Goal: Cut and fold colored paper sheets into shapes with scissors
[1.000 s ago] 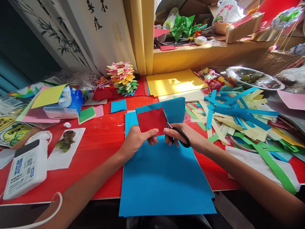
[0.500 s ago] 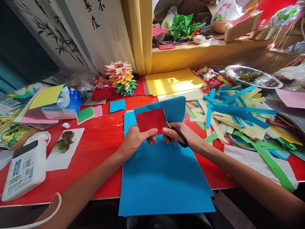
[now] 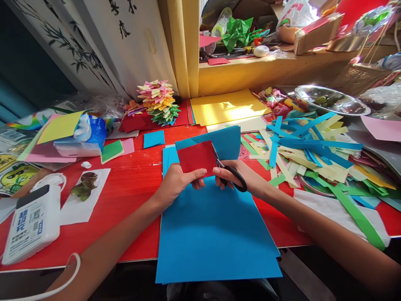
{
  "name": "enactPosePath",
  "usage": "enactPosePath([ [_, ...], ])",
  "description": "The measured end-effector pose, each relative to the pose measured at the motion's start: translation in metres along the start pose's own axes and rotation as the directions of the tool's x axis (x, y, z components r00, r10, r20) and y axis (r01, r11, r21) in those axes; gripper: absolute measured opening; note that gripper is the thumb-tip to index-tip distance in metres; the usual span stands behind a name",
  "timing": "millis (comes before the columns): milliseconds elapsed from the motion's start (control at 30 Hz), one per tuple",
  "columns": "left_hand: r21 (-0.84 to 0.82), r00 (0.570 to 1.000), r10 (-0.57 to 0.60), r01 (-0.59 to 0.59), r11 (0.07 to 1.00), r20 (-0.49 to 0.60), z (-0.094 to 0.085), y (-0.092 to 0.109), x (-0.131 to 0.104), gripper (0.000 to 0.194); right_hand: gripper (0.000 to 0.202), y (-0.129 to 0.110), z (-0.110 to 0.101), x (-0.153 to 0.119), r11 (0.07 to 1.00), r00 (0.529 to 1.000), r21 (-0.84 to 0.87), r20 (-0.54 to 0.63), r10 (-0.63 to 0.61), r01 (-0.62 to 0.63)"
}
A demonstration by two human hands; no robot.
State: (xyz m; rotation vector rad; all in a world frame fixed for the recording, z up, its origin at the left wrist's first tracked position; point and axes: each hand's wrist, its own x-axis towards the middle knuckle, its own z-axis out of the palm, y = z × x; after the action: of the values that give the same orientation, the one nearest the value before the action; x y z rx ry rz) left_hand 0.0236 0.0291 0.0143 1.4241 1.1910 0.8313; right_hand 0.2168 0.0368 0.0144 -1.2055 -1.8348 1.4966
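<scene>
My left hand [image 3: 182, 179] is closed, its thumb pressed on a small red paper square [image 3: 194, 158]. Right behind that square stands a blue paper sheet [image 3: 228, 140], which rises above the hands. In my right hand [image 3: 239, 167] is a pair of scissors [image 3: 238, 180] with black handles. Their blades point up along the square's right edge, against the blue sheet; how far they are spread I cannot make out. Below both hands lies a stack of large blue sheets [image 3: 216, 238] that overhangs the table's front edge.
Cut paper strips [image 3: 319, 144] pile up on the right, near a metal bowl [image 3: 332, 99]. Yellow sheets [image 3: 230, 106] and a folded-paper model [image 3: 158, 102] stand at the back. A tissue pack [image 3: 90, 136] and a white device with a cable [image 3: 33, 223] are on the left.
The blue sheet's right end has come slightly left and shows a little narrower. Both hands keep their grip and have hardly moved.
</scene>
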Motion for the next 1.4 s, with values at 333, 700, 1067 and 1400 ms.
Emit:
enactPosePath([
  [333, -0.051, 1.0, -0.01, 0.01, 0.999, -0.008, -0.002, 0.002, 0.0, 0.031, 0.041, -0.004, -0.002, 0.001, 1.0, 1.0, 0.021, 0.007, 0.0, -0.001],
  [700, -0.287, 0.974, -0.079, 0.016, 0.958, -0.211, -0.013, 0.004, 0.007, 0.027, 0.037, -0.007, -0.048, -0.004, 0.956, 0.974, 0.201, 0.024, -0.224, 0.214],
  [1067, -0.257, 0.991, -0.085, 0.108, 0.96, 0.099, -0.007, 0.002, 0.003, 0.028, 0.028, 0.014, -0.039, 0.015, 0.874, 0.94, 0.432, -0.334, -0.074, 0.223],
  [1400, -0.077, 0.99, -0.113, 0.119, 0.99, 0.079, -0.006, -0.003, 0.007, 0.03, 0.029, 0.01, -0.034, 0.011, 0.854, 0.921, 0.415, -0.353, -0.168, 0.315],
])
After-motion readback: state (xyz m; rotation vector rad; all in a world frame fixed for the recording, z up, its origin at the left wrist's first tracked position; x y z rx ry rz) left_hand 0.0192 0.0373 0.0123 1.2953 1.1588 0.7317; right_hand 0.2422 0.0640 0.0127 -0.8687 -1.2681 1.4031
